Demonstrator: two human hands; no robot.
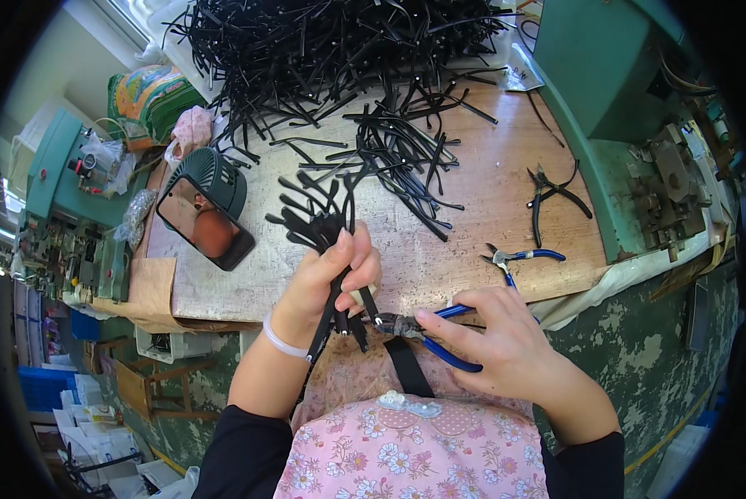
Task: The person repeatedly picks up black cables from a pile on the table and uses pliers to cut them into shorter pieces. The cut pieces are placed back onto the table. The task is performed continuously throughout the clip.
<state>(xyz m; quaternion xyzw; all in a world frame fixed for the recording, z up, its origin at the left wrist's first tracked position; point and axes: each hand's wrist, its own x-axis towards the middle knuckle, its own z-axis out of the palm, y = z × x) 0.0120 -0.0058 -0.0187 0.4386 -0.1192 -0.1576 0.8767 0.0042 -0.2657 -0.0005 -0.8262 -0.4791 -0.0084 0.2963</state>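
Note:
My left hand point(344, 270) is closed around a bunch of slim black eyeglass temples point(313, 218). Their curved tips fan out above the fist, and their straight ends, some showing bits of metal, poke out below. In my right hand point(506, 341) is a pair of blue-handled cutting pliers point(452, 356), with the fingers over the grips. The jaws meet the lower end of one temple sticking out of the bunch; whether they bite into it cannot be made out. A loose group of temples point(406, 158) lies on the wooden table point(489, 204) beyond the hands.
A big heap of temples point(348, 50) fills the far side. Black-handled pliers point(541, 195) and another blue-handled pair point(502, 258) lie at right, near a green machine point(610, 91). At left, a phone point(202, 224) leans against a dark green basket point(227, 179).

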